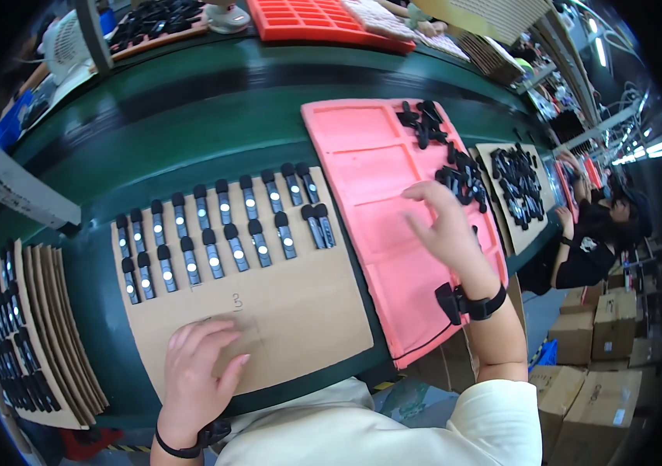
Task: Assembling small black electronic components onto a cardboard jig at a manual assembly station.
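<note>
Two rows of small black clip-on microphones with foam tops and pale round spots lie on a brown cardboard sheet in front of me. Over the sheet's bare near part is my left hand, fingers bent and apart, holding nothing. My right hand, thumb and fingers spread, hovers above a pink compartmented tray to the right of the sheet. It appears to hold nothing. Loose black microphones are heaped in the tray's far-right compartments, just beyond my right hand.
Stacked cardboard sheets with microphones stand at the left by a metal post. Beyond the tray, another cardboard sheet bears black pieces. A red tray sits across the green belt. A co-worker and cartons are at right.
</note>
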Demonstrator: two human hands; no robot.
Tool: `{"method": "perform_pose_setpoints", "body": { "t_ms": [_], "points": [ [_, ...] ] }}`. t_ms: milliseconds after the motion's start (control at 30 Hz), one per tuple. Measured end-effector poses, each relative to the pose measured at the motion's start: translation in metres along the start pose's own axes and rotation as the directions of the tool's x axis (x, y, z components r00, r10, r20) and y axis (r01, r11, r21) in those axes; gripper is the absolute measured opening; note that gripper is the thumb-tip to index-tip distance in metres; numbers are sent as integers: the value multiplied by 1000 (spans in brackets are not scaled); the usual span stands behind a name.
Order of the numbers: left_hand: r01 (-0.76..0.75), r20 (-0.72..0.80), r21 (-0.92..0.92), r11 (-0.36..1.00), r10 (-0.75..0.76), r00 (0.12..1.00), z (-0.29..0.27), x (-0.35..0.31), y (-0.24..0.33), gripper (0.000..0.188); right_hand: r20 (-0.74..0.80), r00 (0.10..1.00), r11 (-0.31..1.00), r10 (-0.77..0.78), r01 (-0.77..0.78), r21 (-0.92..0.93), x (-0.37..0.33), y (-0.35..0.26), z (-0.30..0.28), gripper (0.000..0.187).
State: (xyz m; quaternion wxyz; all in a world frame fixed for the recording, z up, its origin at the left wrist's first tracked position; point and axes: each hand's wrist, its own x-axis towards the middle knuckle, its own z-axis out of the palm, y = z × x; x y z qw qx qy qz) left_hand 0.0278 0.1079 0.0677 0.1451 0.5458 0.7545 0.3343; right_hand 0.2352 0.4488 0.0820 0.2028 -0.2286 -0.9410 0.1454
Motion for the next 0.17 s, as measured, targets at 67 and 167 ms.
{"method": "perform_pose_setpoints", "body": {
  "t_ms": [67,167],
  "points": [
    [23,-14,-59,998,-24,1000,-4,-3,-4,30,8,972,967,235,-235,100,-11,17,-18,19],
    [70,-20,-159,985,-75,997,-7,-7,-10,30,56,803,795,593,-595,121,-30,42,-43,17]
  ]
}}
